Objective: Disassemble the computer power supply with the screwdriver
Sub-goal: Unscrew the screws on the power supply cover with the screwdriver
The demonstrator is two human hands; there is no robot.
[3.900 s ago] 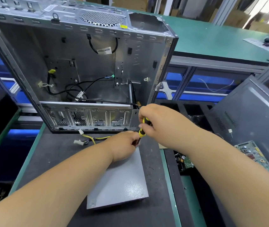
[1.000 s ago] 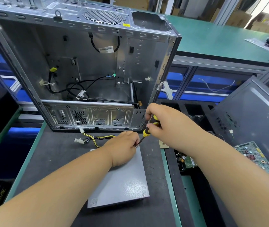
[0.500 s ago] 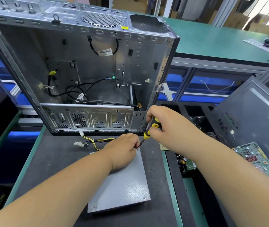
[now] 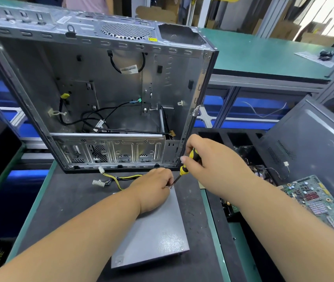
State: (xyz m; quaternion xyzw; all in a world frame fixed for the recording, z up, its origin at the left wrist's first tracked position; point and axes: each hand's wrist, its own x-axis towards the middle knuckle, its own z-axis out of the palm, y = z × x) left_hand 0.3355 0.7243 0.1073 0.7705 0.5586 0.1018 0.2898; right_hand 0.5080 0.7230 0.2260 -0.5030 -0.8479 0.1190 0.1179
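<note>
A grey metal power supply point(image 4: 158, 233) lies flat on the dark mat, its yellow and black cables point(image 4: 117, 180) trailing toward the case. My right hand point(image 4: 209, 161) grips the yellow and black screwdriver point(image 4: 186, 165), whose tip slants down to the supply's far right corner. My left hand point(image 4: 154, 188) rests on the far end of the supply, with its fingertips pinching a small metal piece, probably a screw, at the tip.
An emptied computer case point(image 4: 101, 88) stands open right behind the supply. A dark side panel point(image 4: 312, 147) leans at the right, with a green circuit board point(image 4: 316, 200) below it. The mat's green edge point(image 4: 213, 231) runs just right of the supply.
The screwdriver has tilted, its handle swinging right and up while the tip stays at the same corner. My left hand's fingers have closed in at the tip.
</note>
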